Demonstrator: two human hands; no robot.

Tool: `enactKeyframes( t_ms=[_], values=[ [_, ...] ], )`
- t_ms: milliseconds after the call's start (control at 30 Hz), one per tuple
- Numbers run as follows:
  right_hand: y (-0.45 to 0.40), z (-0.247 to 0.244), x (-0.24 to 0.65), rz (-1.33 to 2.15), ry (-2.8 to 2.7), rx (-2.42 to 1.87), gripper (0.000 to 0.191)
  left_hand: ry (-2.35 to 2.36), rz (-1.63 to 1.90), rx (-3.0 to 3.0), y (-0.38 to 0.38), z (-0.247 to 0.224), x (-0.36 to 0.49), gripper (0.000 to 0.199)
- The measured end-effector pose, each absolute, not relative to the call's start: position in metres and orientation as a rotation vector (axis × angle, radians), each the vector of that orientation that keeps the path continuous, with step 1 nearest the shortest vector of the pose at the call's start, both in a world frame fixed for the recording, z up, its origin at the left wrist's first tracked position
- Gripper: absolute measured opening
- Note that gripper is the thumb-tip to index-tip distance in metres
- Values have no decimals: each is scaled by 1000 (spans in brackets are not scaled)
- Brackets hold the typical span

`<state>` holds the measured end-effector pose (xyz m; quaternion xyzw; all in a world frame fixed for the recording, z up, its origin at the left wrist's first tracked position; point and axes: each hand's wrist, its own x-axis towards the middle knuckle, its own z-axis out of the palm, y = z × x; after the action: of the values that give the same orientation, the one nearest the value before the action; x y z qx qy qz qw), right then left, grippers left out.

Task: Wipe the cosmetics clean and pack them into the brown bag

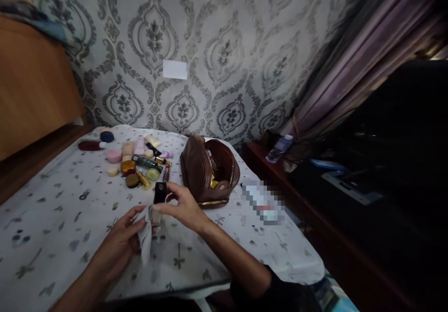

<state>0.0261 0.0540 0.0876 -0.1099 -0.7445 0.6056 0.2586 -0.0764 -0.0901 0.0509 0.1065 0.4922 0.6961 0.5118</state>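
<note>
Low in the middle of the view, my right hand grips a small clear bottle by its black cap, holding it upright. My left hand holds a white cloth against the bottle's left side. Just beyond my right hand stands an open brown bag with several small items inside. Several cosmetics lie in a group behind the bottle, among them a gold tube, a brown-lidded jar, a green-lidded jar and a pink jar.
A patterned white cloth covers the table. Right of the bag lies a blurred-out flat object. A plastic bottle rests on the dark red ledge at right. A wooden cabinet stands at left, by the papered wall.
</note>
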Motion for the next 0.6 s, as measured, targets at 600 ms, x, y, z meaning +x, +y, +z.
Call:
enactKeyframes(
  t_ms=[600],
  values=[
    [192,218,117,1232,-2359,-551,32,1638,1178,1209,-62,23,-98,33]
  ],
)
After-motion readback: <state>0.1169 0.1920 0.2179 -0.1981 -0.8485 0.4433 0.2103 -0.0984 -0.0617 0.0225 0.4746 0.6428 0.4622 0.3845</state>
